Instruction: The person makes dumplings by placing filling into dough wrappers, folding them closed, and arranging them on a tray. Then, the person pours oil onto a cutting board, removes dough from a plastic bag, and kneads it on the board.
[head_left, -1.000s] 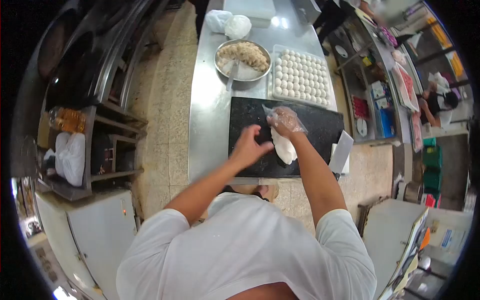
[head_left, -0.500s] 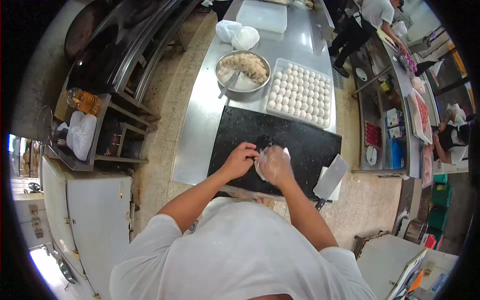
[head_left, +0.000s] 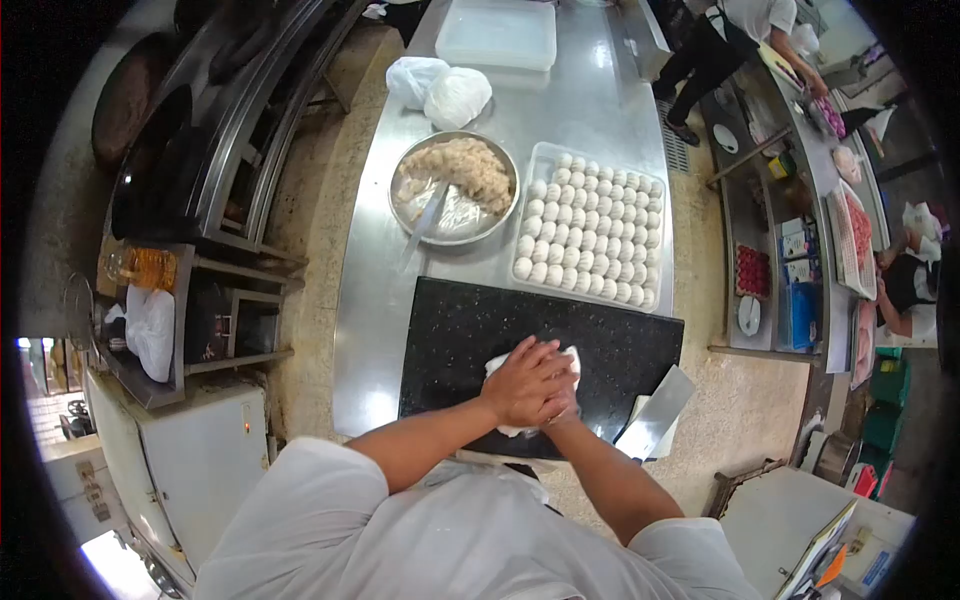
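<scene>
My left hand (head_left: 527, 384) lies over my right hand (head_left: 563, 400), its fingers stretched across the back of it. Both press on a piece of white dough (head_left: 497, 367) on the black board (head_left: 455, 330). The dough shows only at its edges. My right hand, in a clear plastic glove, is mostly covered, and its fingers are hidden. To the right a cleaver (head_left: 655, 412) rests on a white cloth at the board's corner.
Beyond the board stand a steel bowl (head_left: 440, 238) of pale filling with a spatula and a tray (head_left: 590, 290) of round dough balls. White bags (head_left: 458, 98) and a plastic container (head_left: 497, 35) are farther back. Co-workers (head_left: 725, 40) stand at the right.
My left hand has moved from beside my right hand onto the top of it. Earlier the dough was a long piece; now it lies under both hands. The view has shifted.
</scene>
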